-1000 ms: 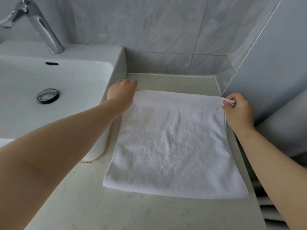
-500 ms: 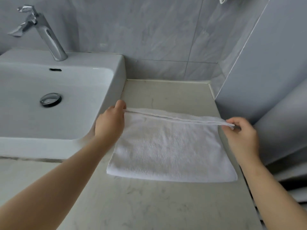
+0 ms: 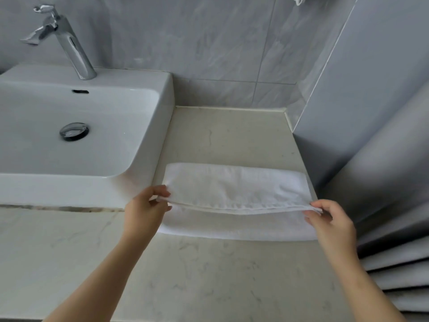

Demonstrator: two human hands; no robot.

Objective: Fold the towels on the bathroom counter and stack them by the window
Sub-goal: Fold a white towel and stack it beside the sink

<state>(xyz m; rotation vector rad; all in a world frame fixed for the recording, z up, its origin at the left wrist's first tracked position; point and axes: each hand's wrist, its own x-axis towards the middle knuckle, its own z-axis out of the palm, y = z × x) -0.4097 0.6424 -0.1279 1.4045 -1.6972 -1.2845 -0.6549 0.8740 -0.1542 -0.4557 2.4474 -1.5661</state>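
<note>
**Fold half-laid: where it can slip**

The white towel (image 3: 234,189) lies at the centre right of the frame on the pale tabletop (image 3: 209,275), its far part doubled over and its upper layer raised just above the lower one; the left hand (image 3: 145,210) pinches the left corner of that upper layer between thumb and fingers, and the right hand (image 3: 329,223) pinches the right corner likewise.

The held hem sags a little in the middle, so if both corners drop at once the cloth may trap a crease or a pocket of air; the hem sits short of the lower layer's near edge, so a release here would likely leave an uneven fold. The two hands look level, yet a small skew would set the corners askew.

The towel's right end lies at the tabletop's right edge, just beside the grey curtain (image 3: 383,205); a pull that way could drag it over the side. Its left end is close to the white sink (image 3: 162,126), where it might bunch.
</note>
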